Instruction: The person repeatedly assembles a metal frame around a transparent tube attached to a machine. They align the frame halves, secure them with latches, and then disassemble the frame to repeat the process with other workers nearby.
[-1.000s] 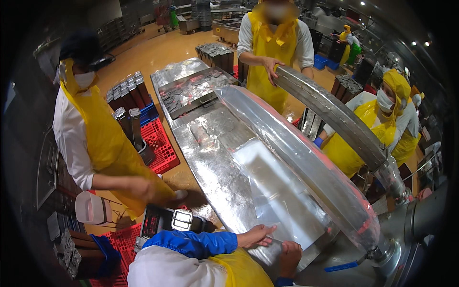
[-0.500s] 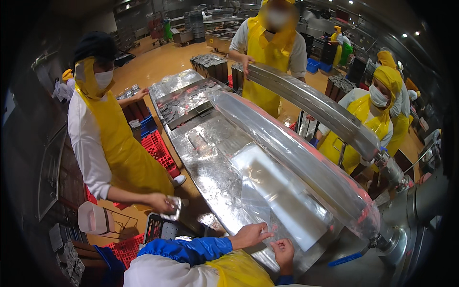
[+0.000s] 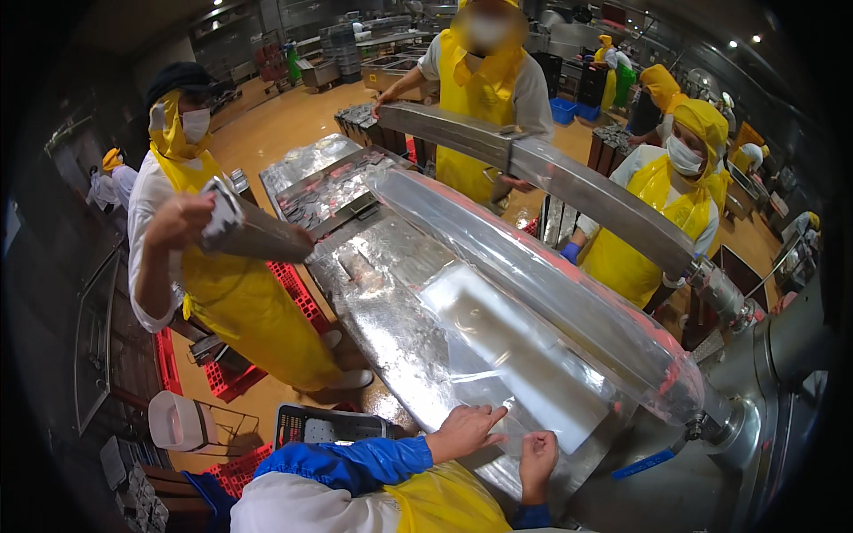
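My left hand (image 3: 465,430) lies flat with fingers spread on the near edge of a clear plastic film (image 3: 498,355) stretched over a long steel table (image 3: 391,329). My right hand (image 3: 537,456) presses the same film edge a little to the right, fingers together. Neither hand grips anything that I can see. The film runs from a big clear roll (image 3: 542,275) lying along the table. My sleeves are blue and my apron is yellow.
A person in a yellow apron at the left lifts a metal tray (image 3: 253,233). Another person at the far end holds a long steel bar (image 3: 542,182); a third stands at the right. Red crates (image 3: 231,377) and a dark basket (image 3: 324,426) sit on the floor at the left.
The person on the left has straightened up and raised a metal tray to chest height. My hands have stayed on the film's near edge, the right one moving slightly lower.
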Demonstrator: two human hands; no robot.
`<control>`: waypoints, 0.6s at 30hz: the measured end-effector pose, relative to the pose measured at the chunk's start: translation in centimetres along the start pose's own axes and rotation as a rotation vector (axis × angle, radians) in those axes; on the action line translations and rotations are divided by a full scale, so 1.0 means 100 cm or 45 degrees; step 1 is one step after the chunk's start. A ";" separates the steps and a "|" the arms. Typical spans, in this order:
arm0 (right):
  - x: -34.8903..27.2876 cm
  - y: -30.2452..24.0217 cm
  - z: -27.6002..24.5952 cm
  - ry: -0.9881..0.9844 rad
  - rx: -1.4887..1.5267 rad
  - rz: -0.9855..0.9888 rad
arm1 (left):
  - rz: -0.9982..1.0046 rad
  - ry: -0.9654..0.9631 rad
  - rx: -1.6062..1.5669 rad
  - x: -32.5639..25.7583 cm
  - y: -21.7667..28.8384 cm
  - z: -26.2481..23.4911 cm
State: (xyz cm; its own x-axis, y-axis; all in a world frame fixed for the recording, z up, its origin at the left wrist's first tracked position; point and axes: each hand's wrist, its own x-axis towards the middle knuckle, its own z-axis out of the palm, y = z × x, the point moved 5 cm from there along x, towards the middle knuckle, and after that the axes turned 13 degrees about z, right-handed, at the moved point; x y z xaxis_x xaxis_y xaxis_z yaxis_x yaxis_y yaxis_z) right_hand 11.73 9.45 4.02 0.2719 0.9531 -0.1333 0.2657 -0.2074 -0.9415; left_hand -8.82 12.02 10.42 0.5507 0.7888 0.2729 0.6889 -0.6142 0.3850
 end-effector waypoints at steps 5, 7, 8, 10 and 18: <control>-0.015 -0.048 -0.005 0.122 -0.339 -0.357 | 0.012 -0.025 0.156 0.005 0.005 -0.011; -0.018 -0.051 -0.005 0.111 -0.468 -0.426 | 0.004 -0.068 0.097 0.004 0.006 -0.012; -0.016 -0.044 -0.005 0.066 -0.443 -0.333 | 0.006 -0.046 0.080 0.004 0.009 -0.017; -0.011 -0.021 -0.003 -0.025 -0.389 -0.146 | 0.010 -0.002 0.046 0.003 0.016 -0.027; -0.009 -0.016 -0.014 0.009 -0.509 -0.182 | 0.152 0.046 -0.117 -0.014 0.020 -0.013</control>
State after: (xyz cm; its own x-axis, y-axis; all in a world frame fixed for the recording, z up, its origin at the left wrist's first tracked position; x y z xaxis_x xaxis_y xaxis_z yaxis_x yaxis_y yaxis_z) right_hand 12.37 8.64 6.02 0.2124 0.9772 -0.0067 0.6387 -0.1441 -0.7558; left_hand -8.80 9.72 12.00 0.6078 0.7115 0.3525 0.5724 -0.7003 0.4265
